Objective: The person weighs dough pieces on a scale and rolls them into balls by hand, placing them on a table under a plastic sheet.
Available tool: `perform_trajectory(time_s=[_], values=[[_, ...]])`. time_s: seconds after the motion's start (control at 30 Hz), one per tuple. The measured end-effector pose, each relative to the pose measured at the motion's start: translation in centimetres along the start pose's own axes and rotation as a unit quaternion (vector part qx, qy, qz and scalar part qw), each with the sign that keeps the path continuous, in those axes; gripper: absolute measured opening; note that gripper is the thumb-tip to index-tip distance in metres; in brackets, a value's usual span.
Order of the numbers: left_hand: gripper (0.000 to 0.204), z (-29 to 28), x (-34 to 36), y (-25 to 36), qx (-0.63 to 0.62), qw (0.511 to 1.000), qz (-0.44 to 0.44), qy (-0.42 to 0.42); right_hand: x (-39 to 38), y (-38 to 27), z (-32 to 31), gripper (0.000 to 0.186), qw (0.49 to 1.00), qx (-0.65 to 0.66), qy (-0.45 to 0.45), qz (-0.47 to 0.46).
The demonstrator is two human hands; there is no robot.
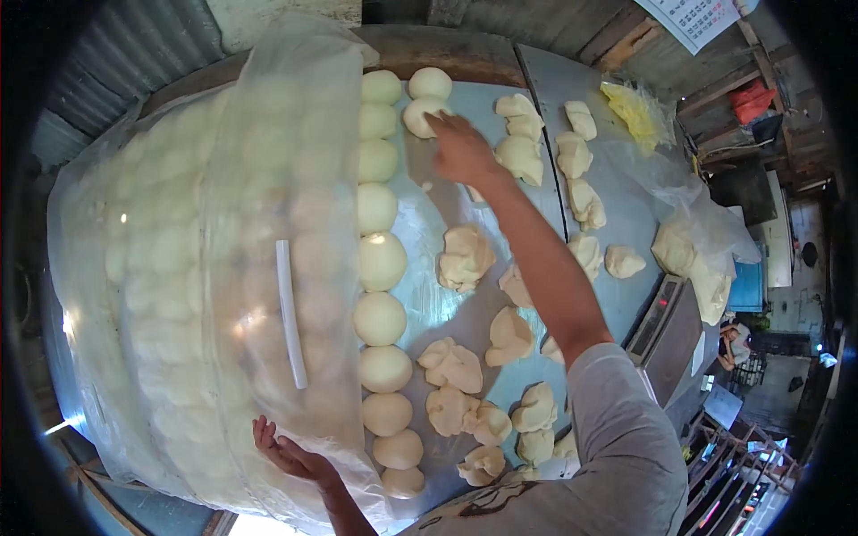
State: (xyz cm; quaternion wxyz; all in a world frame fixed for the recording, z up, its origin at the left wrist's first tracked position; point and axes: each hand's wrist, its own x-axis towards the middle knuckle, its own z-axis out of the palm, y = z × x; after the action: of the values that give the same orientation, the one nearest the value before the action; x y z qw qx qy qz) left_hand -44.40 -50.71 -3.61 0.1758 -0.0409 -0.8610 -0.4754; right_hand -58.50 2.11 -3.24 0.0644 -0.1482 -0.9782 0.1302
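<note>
My right hand reaches to the back of the metal worktop, fingers apart, fingertips at a smooth dough ball beside another ball. My left hand is open, held over the translucent plastic sheet at the lower middle, holding nothing. Under the sheet lie many rows of pale rounded dough pieces, blurred by the plastic. A column of smooth balls runs along its right edge. Rough, torn dough lumps lie in loose rows to the right, some hidden by my right arm.
A scale sits at the right, near a bag of dough and a yellow plastic bag. A white strip lies on the sheet. A blue container stands beyond. Another person is in the background right.
</note>
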Motion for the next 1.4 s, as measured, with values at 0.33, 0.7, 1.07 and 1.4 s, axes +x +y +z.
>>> perform_trajectory(time_s=[0.33, 0.7, 1.07, 1.4], values=[[0.025, 0.8, -1.1, 12.1, -0.299, 0.942, -0.126, -0.083, -10.3, -1.7, -7.4, 0.043, 0.991, 0.0, -0.078, 0.112], [0.057, 2.3, -18.4, 28.1, -0.405, 0.889, -0.068, -0.204, -48.7, -14.0, -18.6, 0.049, 0.662, 0.744, 0.026, 0.092], [0.072, -3.5, -40.5, 26.1, -0.406, 0.732, -0.335, -0.433, -76.2, -2.6, -20.0, 0.034, 0.919, 0.082, 0.281, 0.265], [0.039, -1.5, -46.9, 26.6, -0.341, 0.802, -0.275, -0.406, -77.3, -7.8, -11.4, 0.042, 0.76, 0.514, 0.238, 0.319]])
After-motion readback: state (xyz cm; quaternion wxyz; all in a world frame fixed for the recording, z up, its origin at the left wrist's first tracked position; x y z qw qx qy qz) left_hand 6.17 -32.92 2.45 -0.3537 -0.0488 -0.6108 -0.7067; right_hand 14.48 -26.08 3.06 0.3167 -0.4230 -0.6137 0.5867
